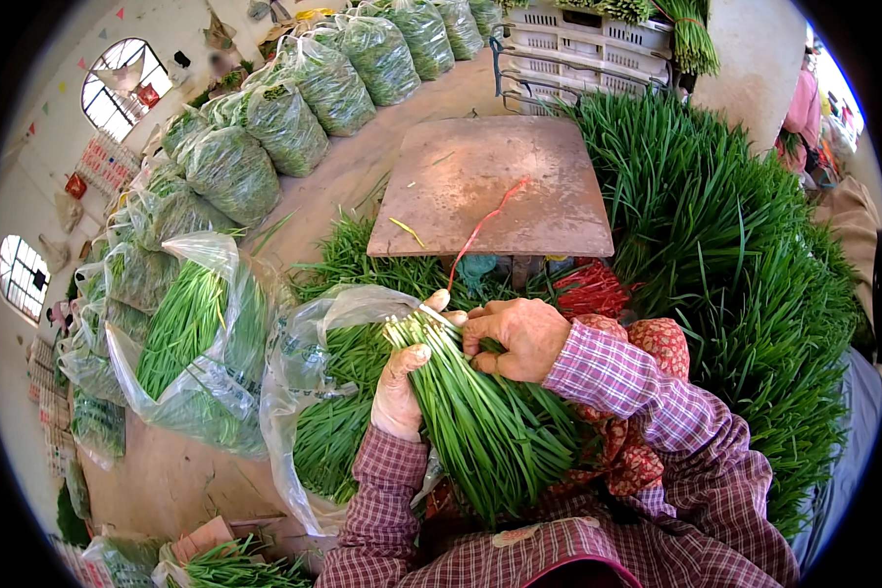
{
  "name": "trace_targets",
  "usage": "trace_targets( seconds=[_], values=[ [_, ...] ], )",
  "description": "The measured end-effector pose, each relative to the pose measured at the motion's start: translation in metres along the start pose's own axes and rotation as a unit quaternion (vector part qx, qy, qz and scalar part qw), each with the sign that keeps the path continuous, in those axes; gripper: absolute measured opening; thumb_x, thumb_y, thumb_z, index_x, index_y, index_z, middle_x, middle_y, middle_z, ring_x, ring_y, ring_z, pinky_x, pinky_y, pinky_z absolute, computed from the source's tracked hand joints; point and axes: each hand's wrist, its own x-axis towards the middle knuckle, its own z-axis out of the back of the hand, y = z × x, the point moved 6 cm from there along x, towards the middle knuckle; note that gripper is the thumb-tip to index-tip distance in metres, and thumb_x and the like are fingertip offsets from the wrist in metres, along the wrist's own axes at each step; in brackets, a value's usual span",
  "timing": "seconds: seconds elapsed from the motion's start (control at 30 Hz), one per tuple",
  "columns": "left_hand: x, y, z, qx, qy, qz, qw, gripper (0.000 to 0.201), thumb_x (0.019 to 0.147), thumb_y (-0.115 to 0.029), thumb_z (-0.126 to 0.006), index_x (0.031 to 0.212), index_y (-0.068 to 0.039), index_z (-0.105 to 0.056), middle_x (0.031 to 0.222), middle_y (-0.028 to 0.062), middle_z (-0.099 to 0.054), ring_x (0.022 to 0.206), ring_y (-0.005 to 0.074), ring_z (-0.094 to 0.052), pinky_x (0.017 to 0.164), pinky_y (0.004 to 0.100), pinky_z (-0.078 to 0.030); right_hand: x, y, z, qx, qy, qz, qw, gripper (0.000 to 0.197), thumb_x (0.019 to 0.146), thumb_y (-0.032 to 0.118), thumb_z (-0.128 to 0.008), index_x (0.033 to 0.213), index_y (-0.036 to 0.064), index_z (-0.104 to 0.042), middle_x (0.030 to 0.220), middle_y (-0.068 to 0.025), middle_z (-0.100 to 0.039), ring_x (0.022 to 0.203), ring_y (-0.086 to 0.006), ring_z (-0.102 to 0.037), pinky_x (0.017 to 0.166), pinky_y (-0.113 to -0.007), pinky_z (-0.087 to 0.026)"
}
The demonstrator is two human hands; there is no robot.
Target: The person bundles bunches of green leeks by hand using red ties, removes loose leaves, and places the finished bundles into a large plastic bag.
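My left hand (398, 395) is closed around a bunch of green stalks (485, 421), with the thumb on the near face and the fingertips showing beyond the pale cut ends. The rest of those fingers is hidden behind the bunch. My right hand (521, 338) is at the bunch just below the pale ends, fingers bent; I cannot tell whether it pinches stalks or only touches them. The leaves fan out below both hands toward my lap.

A red strip (480, 233) runs from the bench (490, 181), ahead of my hands, over its near edge to my left fingertips. Whether they grip it is unclear. More red strips (593, 287) lie beyond my right hand, partly covered by my sleeve (612, 367).

Left of my left hand is an open plastic bag (276, 431) of greens, partly hidden by my forearm. Right of my right hand stands a heap of leaves (715, 225); its lower end is cut off by the dark lens rim.
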Motion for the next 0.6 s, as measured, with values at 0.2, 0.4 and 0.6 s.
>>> trace_targets(
  seconds=[0.2,0.4,0.6],
  values=[
    [0.0,0.002,0.004,-0.002,-0.004,-0.003,1.0,0.067,0.069,-0.017,-0.068,0.13,-0.004,-0.046,0.107,0.0106,-0.06,0.092,0.0235,-0.061,0.082,0.0354,-0.054,-0.003,-0.001,0.001,0.066,0.012,0.025,0.997,0.014,0.071,0.017,-0.071,0.083,0.0118,-0.065,0.093,-0.008,-0.065,0.082,-0.0287,-0.064,0.071,-0.039,-0.052],
    [0.001,0.001,0.001,0.011,-0.019,-0.004,1.0,0.06,0.068,-0.017,-0.067,0.125,-0.005,-0.051,0.1,0.0094,-0.06,0.089,0.022,-0.06,0.081,0.0345,-0.054,-0.005,0.006,0.012,0.037,0.024,-0.014,0.999,0.013,0.072,0.016,-0.071,0.082,0.0114,-0.065,0.081,-0.0071,-0.063,0.075,-0.0267,-0.063,0.067,-0.038,-0.052],
    [0.0,0.0,0.002,0.023,-0.023,-0.006,0.999,0.06,0.065,-0.018,-0.067,0.122,-0.005,-0.053,0.098,0.0094,-0.06,0.095,0.0258,-0.061,0.086,0.0396,-0.052,-0.007,0.002,0.024,0.179,0.048,-0.075,0.98,0.019,0.073,0.023,-0.072,0.086,0.0101,-0.066,0.078,-0.0072,-0.068,0.069,-0.0201,-0.066,0.064,-0.032,-0.052]
  ],
)
